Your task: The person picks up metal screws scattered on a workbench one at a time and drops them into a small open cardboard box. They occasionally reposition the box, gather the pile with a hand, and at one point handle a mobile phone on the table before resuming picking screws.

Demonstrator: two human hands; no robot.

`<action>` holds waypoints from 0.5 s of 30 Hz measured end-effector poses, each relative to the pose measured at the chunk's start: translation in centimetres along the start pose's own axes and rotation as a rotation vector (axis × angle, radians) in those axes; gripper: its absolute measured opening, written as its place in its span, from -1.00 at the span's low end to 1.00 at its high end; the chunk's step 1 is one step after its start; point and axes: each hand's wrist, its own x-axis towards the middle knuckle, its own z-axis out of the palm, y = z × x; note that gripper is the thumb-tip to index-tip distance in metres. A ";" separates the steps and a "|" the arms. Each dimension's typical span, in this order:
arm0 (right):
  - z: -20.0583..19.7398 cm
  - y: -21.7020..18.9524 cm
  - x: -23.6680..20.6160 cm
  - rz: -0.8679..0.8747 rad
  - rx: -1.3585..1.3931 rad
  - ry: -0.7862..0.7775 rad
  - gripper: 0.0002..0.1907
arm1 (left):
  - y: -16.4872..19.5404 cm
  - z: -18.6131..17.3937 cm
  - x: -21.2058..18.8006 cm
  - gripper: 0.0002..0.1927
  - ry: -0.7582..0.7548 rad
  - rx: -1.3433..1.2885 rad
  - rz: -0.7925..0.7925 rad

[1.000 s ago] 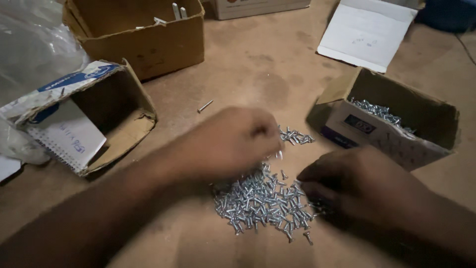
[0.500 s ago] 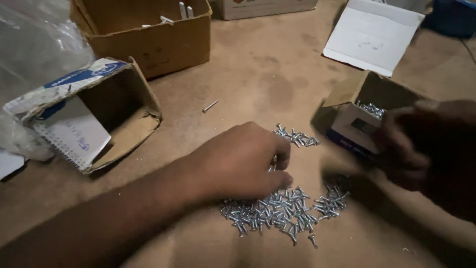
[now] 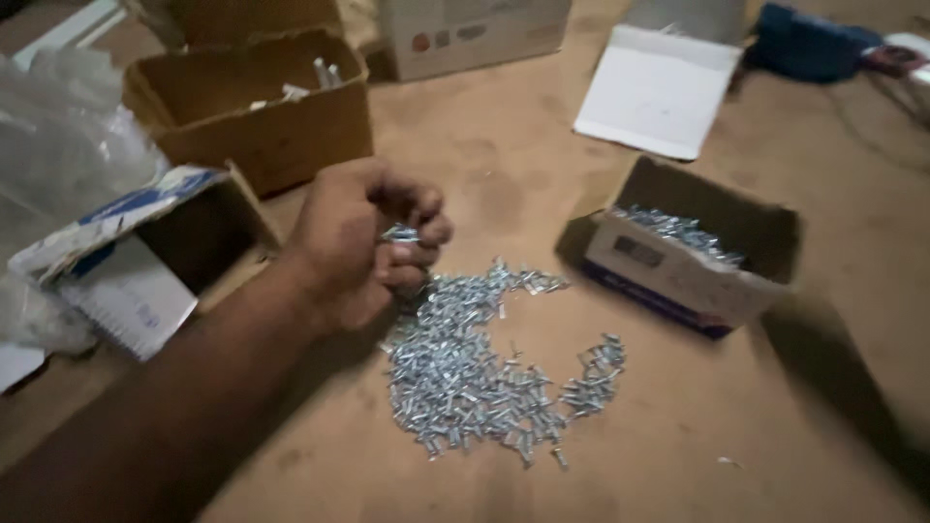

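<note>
Small silver metal screws lie in a loose heap on the brown worktop, just left of the open white-and-blue cardboard box, which holds more of the same screws. The left hand hovers at the heap's upper edge, fingers curled shut around a few screws. The right hand is out of view. A larger brown carton stands behind the left hand.

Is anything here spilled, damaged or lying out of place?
Yes. Small silver screws lie in a loose heap on the brown surface, not in the box beside them. The left hand holds a few. One box at left lies tipped, flaps torn.
</note>
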 end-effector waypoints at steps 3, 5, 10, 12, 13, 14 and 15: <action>0.9 -2.7 0.3 -0.196 -0.018 0.088 -0.47 | 0.7 1.9 1.8 -0.59 0.033 0.110 0.038; 2.0 -3.6 0.9 -0.296 -0.027 0.142 -0.49 | 0.3 4.9 3.3 -0.58 0.005 0.179 0.192; 4.8 -0.9 2.8 -0.246 -0.005 0.231 -0.52 | -2.9 16.0 8.4 -0.42 -0.069 0.155 0.456; 4.6 0.3 3.0 -0.210 0.055 0.261 -0.53 | -4.3 18.2 9.8 -0.35 -0.044 0.248 0.474; 4.2 0.7 3.0 -0.196 0.091 0.276 -0.55 | -4.7 18.7 10.3 -0.31 -0.029 0.293 0.484; 3.6 0.8 2.9 -0.222 0.033 0.237 -0.51 | -5.0 18.8 10.7 -0.32 -0.042 0.276 0.494; 3.0 0.9 2.6 -0.245 -0.024 0.199 -0.48 | -5.2 18.8 11.0 -0.33 -0.054 0.258 0.500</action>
